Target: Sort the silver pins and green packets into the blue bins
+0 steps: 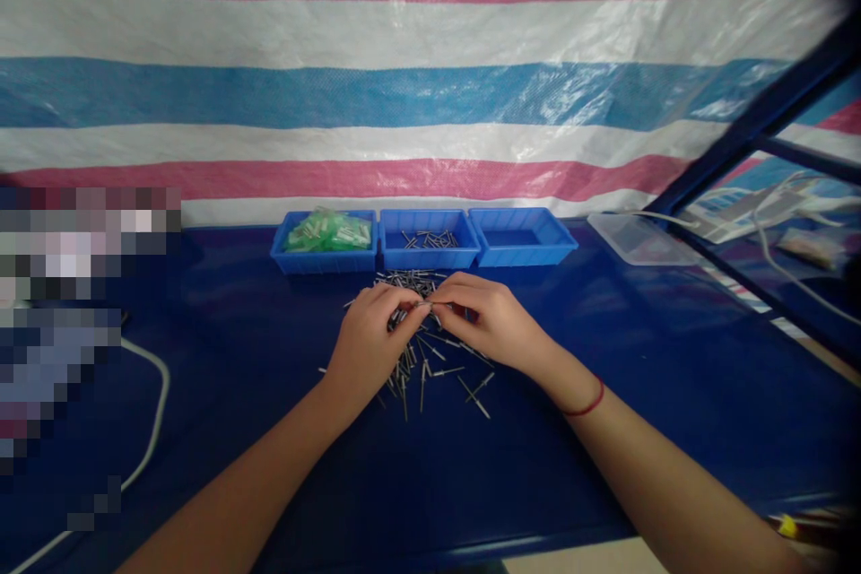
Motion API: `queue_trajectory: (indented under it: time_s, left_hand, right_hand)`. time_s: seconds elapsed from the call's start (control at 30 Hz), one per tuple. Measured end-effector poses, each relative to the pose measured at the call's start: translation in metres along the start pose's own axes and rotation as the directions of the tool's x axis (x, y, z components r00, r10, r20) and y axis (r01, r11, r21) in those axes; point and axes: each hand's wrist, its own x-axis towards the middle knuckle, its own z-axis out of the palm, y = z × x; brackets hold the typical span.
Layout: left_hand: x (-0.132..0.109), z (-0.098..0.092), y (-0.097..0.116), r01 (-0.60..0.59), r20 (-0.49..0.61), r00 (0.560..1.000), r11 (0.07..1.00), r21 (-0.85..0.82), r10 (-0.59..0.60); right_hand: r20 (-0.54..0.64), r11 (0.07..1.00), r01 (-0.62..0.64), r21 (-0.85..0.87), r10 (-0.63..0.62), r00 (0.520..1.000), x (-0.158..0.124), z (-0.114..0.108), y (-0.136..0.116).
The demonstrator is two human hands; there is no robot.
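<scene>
Over a loose heap of silvery blind rivets [405, 368], both hands meet fingertip to fingertip. My left hand [369, 332] is closed in a pinch, thumb against forefinger, on a thin rivet [425, 303]. From the other side my right hand [496, 316] pinches the same small piece; a red cord circles that wrist. Fingers cover most of the held rivet. Several rivets lie scattered on the blue table [430, 475] below the hands, some of them crossed.
Behind the heap stand three blue bins in a row: the left bin [323, 262] with green-and-clear packets [329, 231], the middle bin [430, 256] with some rivets, the right bin [525, 253]. A clear plastic lid [639, 239] and white cables [773, 251] lie rightward.
</scene>
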Motion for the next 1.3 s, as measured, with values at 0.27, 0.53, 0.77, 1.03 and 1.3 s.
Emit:
queue_trajectory:
  time_s: [0.27, 0.53, 0.77, 1.03, 1.3]
  left_hand:
    - [-0.003, 0.000, -0.001, 0.025, -0.036, 0.999, 1.000, -0.009, -0.025]
    - [-0.001, -0.009, -0.007, -0.054, 0.021, 0.998, 0.994, 0.098, 0.052]
    - [0.020, -0.032, -0.045, 0.053, -0.224, 0.970, 0.813, 0.580, 0.097]
    - [0.023, -0.045, -0.060, 0.108, -0.153, 0.988, 0.759, 0.642, -0.011]
    - [0.010, -0.051, -0.057, 0.088, -0.122, 0.992, 0.772, 0.630, -0.014]
  right_hand:
    - [-0.198, 0.987, -0.144, -0.072, 0.128, 0.972, 0.021, -0.005, 0.004]
    - [-0.163, 0.826, -0.136, -0.546, 0.054, 0.985, 0.053, -0.017, 0.028]
    - [-0.051, 0.779, -0.107, -0.618, 0.096, 0.994, 0.035, 0.000, 0.042]
    - [0.003, 0.806, -0.106, -0.582, 0.133, 0.991, 0.035, 0.000, 0.044]
    - [0.033, 0.827, -0.068, -0.557, 0.103, 0.994, 0.022, -0.001, 0.037]
